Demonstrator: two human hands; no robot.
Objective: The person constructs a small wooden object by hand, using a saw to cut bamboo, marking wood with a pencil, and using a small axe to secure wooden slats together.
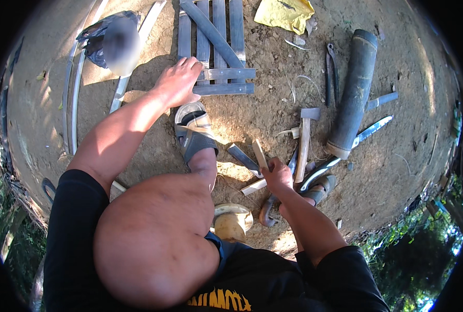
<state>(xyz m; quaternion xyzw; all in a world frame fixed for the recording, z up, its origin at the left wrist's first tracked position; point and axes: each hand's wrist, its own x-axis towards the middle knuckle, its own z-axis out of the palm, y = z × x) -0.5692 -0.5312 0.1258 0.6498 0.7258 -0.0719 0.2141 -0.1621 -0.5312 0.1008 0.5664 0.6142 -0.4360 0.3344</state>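
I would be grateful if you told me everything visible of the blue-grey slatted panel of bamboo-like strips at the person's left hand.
The slatted panel lies on brown earth. Four flat lengthwise strips run side by side with gaps, crossed by one diagonal strip; two short crosspieces lie across their near end. Its far end runs out of the picture. The person's left hand touches the near left corner.
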